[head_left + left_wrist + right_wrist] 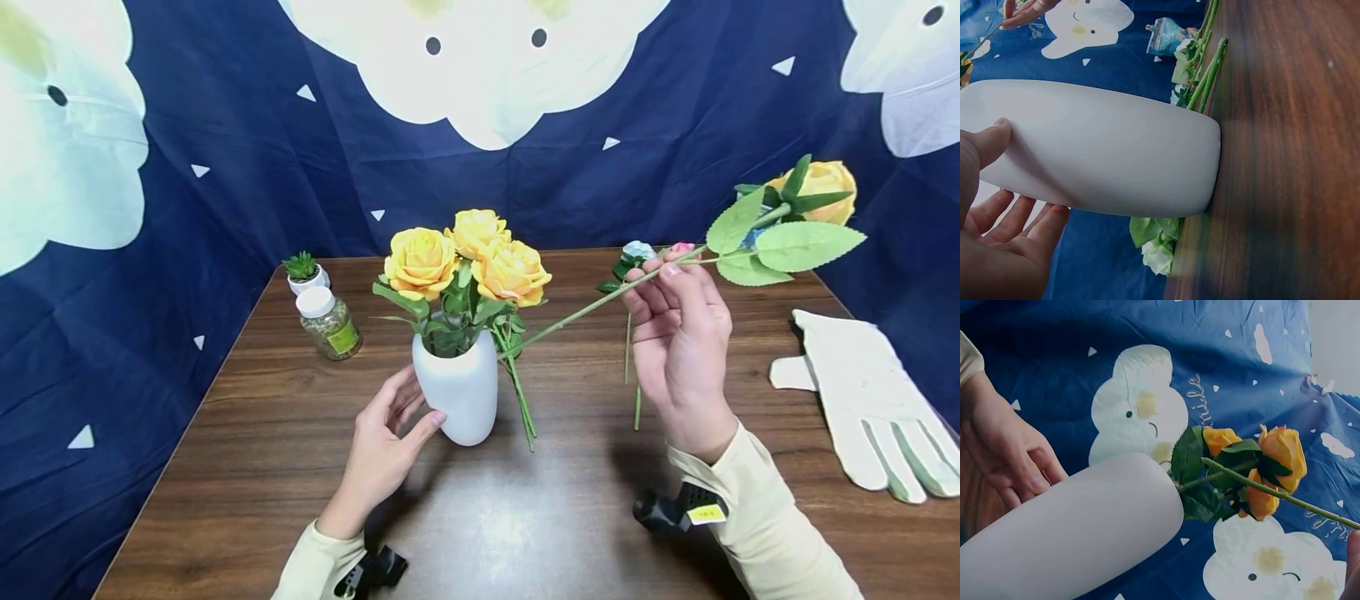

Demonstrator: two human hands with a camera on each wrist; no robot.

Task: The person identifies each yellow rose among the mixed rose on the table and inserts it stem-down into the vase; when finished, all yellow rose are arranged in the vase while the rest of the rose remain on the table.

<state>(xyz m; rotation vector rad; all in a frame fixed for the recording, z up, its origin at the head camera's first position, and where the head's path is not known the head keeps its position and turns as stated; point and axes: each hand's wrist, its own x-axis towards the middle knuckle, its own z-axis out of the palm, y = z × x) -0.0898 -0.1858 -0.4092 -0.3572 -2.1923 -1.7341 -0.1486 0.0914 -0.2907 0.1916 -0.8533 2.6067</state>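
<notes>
A white vase [456, 387] stands upright on the wooden table with several yellow roses [468, 258] in it. My left hand [393, 429] holds its left side, thumb on the front and fingers curled behind. In my right hand [682, 333], raised to the right of the vase, a yellow rose [821, 192] is pinched by its long green stem [592, 307] between thumb and fingers. Its bloom points up and right, and the stem slants down toward the vase. In the right wrist view the stem's cut end [1207, 461] overlaps the roses near the vase mouth.
Loose green stems [521, 400] lie right behind the vase. Farther right lie a blue flower [637, 250] and a pink flower [682, 248]. A lidded jar [330, 325] and small potted succulent [303, 271] stand at the back left; white gloves [862, 400] lie at the right.
</notes>
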